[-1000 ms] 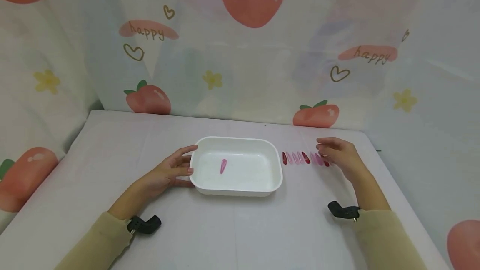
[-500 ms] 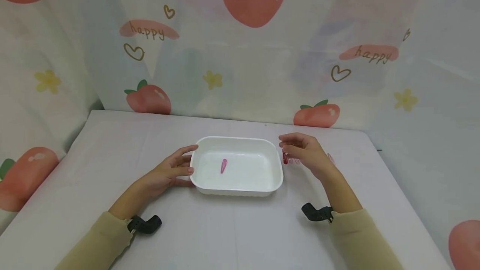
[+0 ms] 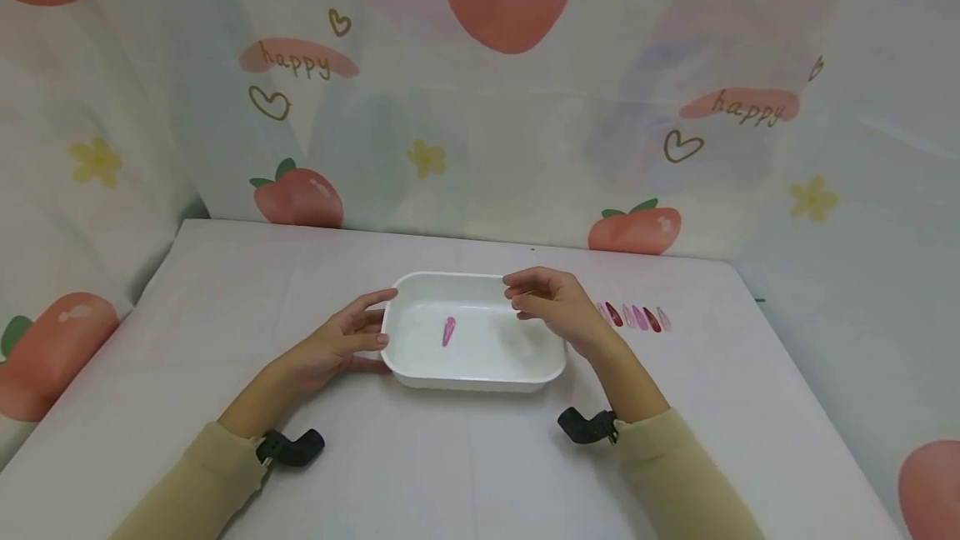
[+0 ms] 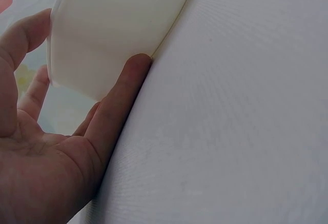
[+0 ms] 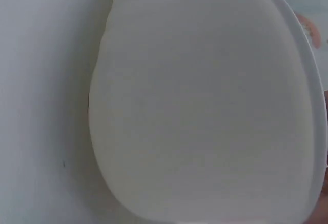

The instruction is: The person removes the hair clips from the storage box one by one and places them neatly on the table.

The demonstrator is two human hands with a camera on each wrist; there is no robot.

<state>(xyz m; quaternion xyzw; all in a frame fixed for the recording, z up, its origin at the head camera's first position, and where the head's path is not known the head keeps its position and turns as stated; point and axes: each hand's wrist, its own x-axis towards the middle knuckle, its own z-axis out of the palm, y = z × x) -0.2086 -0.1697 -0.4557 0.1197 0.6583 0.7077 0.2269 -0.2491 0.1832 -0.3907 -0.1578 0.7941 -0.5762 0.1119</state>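
Note:
A white rectangular tray (image 3: 472, 386) stands on the table, and one pink hair clip (image 3: 448, 332) lies inside it. My left hand (image 3: 333, 348) touches the tray's left end with spread fingers; in the left wrist view a long straight finger (image 4: 120, 96) presses low on its side wall. My right hand (image 3: 558, 307) hangs over the tray's right part, thumb and forefinger close together. I cannot tell whether a clip is between them. Right of the tray lies a row of red and pink hair clips (image 3: 640, 317), its left end hidden behind the right hand.
The table has a white cloth (image 3: 375, 473). Behind it hangs a printed curtain (image 3: 495, 132) with peaches and hearts. Each wrist wears a black camera, one on the left (image 3: 291, 447) and one on the right (image 3: 587, 425).
My right hand has moved left from the right end of the clip row, across the row, to above the tray's right side. The left hand, tray and clip inside have stayed put.

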